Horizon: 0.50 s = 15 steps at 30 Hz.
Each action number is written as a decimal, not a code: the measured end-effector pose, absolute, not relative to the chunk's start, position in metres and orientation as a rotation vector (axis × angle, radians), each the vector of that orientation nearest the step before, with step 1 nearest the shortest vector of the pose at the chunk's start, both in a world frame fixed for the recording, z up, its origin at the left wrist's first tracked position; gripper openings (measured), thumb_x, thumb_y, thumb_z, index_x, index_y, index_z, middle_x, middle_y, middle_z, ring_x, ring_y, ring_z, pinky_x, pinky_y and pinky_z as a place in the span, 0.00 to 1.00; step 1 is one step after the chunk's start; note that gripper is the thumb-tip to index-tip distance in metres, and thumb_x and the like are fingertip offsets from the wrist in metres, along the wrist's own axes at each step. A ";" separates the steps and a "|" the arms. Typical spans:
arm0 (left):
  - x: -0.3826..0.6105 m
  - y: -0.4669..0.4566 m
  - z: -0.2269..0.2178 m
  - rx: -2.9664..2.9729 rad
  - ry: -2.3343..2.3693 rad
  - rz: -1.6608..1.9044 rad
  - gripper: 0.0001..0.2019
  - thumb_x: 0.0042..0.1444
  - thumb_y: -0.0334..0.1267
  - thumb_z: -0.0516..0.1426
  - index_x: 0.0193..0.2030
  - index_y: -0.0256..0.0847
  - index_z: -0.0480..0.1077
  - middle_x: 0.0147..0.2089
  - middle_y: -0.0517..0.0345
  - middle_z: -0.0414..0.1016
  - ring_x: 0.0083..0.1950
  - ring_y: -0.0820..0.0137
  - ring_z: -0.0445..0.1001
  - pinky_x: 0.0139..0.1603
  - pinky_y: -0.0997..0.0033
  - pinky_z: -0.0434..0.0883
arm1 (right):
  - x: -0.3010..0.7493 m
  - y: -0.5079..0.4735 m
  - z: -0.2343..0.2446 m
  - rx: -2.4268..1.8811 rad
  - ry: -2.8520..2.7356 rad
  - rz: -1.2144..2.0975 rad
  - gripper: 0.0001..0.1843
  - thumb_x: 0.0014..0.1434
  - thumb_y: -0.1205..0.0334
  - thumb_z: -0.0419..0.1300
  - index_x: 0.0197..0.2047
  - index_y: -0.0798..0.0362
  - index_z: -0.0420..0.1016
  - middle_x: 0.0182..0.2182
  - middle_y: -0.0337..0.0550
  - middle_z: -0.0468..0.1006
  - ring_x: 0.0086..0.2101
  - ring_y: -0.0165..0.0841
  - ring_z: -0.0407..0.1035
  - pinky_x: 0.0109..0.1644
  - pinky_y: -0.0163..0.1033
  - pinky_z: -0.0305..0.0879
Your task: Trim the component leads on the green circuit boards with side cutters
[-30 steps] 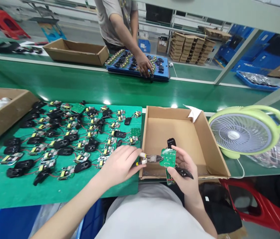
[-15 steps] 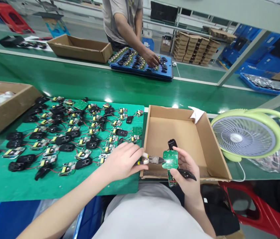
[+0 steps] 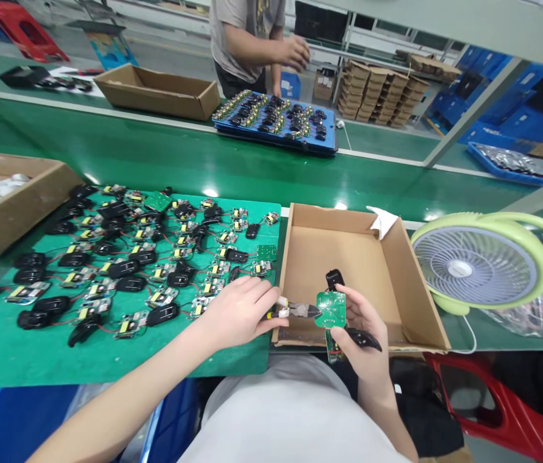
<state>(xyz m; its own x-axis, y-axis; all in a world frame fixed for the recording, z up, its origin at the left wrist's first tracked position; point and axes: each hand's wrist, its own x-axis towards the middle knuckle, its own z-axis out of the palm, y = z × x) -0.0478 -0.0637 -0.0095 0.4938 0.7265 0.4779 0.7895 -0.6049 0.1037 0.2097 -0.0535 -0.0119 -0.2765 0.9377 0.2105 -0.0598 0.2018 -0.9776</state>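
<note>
My left hand (image 3: 245, 312) is closed round the handles of a pair of cutting pliers (image 3: 302, 310), whose jaws point right. Their tip meets the left edge of a green circuit board (image 3: 331, 310), or nearly so. My right hand (image 3: 365, 331) pinches this board between thumb and fingers, its soldered side facing up. A black plastic piece (image 3: 364, 339) lies across the same hand, and another black piece (image 3: 334, 279) shows just above the board. Part of a second circuit board (image 3: 333, 347) hangs below the thumb. Both hands are over the near side of a cardboard box (image 3: 338, 244).
Many wired boards and black housings cover a green mat (image 3: 1, 360) at left. A green fan (image 3: 473, 263) stands right of the box. Left lies a carton (image 3: 35, 193) of white parts. Across the bench, a person (image 3: 252, 45) stands behind a blue tray (image 3: 275, 143) of boards.
The other person's hand has lifted off the blue tray and drawn back. My hands, the pliers and the board stay almost in place; the glare on the board has faded.
</note>
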 end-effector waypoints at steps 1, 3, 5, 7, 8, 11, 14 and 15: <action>-0.047 -0.064 -0.009 -2.585 -1.311 -0.729 0.21 0.70 0.55 0.49 0.41 0.39 0.73 0.33 0.52 0.76 0.33 0.63 0.73 0.35 0.63 0.67 | 0.210 -0.053 -0.012 -0.885 -1.480 1.266 0.25 0.61 0.61 0.69 0.61 0.43 0.74 0.49 0.46 0.82 0.46 0.38 0.79 0.49 0.39 0.78; -0.047 -0.063 -0.008 -2.553 -1.283 -0.711 0.22 0.70 0.54 0.48 0.40 0.39 0.72 0.32 0.52 0.76 0.33 0.63 0.73 0.33 0.63 0.67 | 0.210 -0.053 -0.012 -0.890 -1.477 1.275 0.25 0.61 0.61 0.69 0.61 0.43 0.74 0.49 0.46 0.82 0.46 0.38 0.79 0.49 0.39 0.78; -0.046 -0.063 -0.008 -2.534 -1.275 -0.698 0.22 0.71 0.54 0.47 0.39 0.39 0.72 0.31 0.52 0.75 0.32 0.63 0.73 0.33 0.64 0.67 | 0.210 -0.053 -0.012 -0.884 -1.475 1.288 0.25 0.61 0.62 0.69 0.61 0.42 0.74 0.49 0.45 0.82 0.45 0.37 0.79 0.48 0.38 0.78; -0.046 -0.062 -0.008 -2.529 -1.271 -0.693 0.22 0.71 0.53 0.47 0.39 0.39 0.72 0.31 0.53 0.75 0.32 0.63 0.73 0.33 0.64 0.67 | 0.210 -0.054 -0.012 -0.875 -1.476 1.290 0.25 0.61 0.62 0.69 0.61 0.42 0.74 0.49 0.45 0.82 0.46 0.37 0.79 0.49 0.37 0.78; -0.046 -0.062 -0.008 -2.526 -1.268 -0.695 0.22 0.71 0.53 0.47 0.39 0.39 0.72 0.31 0.53 0.75 0.32 0.63 0.73 0.34 0.64 0.67 | 0.210 -0.054 -0.012 -0.872 -1.479 1.287 0.25 0.61 0.62 0.69 0.61 0.42 0.74 0.50 0.45 0.82 0.46 0.37 0.79 0.49 0.37 0.78; -0.047 -0.061 -0.008 -2.511 -1.249 -0.709 0.23 0.71 0.54 0.46 0.40 0.38 0.72 0.32 0.51 0.76 0.33 0.62 0.73 0.34 0.63 0.68 | 0.210 -0.053 -0.012 -0.872 -1.485 1.270 0.25 0.61 0.62 0.70 0.60 0.42 0.74 0.50 0.45 0.82 0.46 0.36 0.79 0.49 0.37 0.78; -0.047 -0.061 -0.005 -2.499 -1.236 -0.687 0.21 0.70 0.53 0.49 0.42 0.36 0.71 0.35 0.50 0.77 0.34 0.61 0.74 0.34 0.62 0.68 | 0.210 -0.053 -0.012 -0.873 -1.493 1.246 0.25 0.61 0.63 0.69 0.60 0.41 0.74 0.50 0.44 0.82 0.45 0.35 0.79 0.49 0.35 0.78; -0.047 -0.061 -0.003 -2.497 -1.242 -0.668 0.18 0.70 0.50 0.51 0.43 0.35 0.71 0.36 0.49 0.78 0.35 0.61 0.74 0.35 0.62 0.69 | 0.210 -0.053 -0.012 -0.872 -1.497 1.239 0.25 0.61 0.63 0.69 0.60 0.41 0.74 0.50 0.44 0.82 0.45 0.35 0.79 0.49 0.35 0.78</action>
